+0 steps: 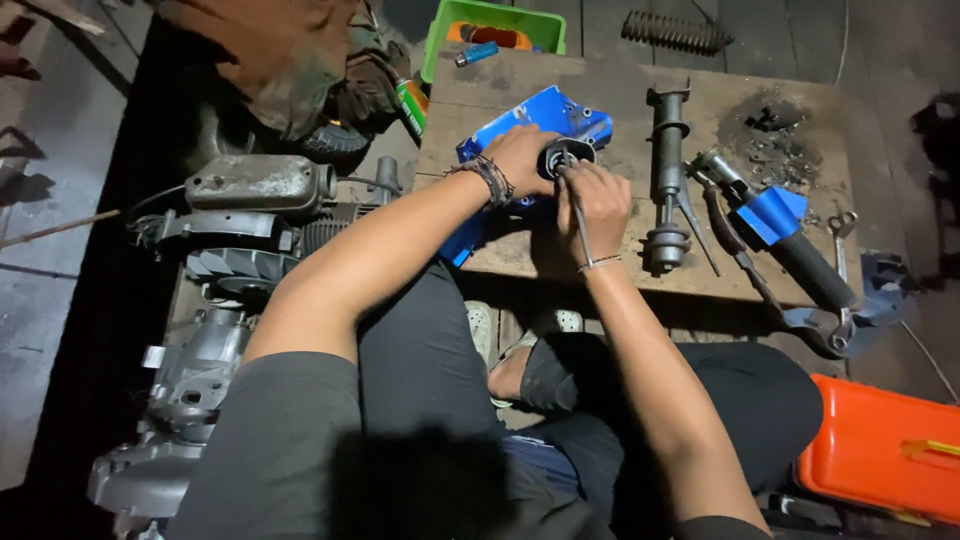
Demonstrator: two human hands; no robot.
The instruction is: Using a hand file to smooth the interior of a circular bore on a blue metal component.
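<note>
blue cover (545, 112) — green crate (495, 20) — orange tray (880, 450) — grey engine (255, 185)

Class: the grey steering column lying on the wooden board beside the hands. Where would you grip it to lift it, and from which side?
Probably the plain tube between its two collars, on the column, coming from above. It lies flat, lengthwise away from the person, and that middle stretch is bare and even. The far end flares, the near end carries a bulky flange with thin rods sticking out.

Both hands (560, 180) on blue housing (545, 112)

1 head camera looks down, close above.
</note>
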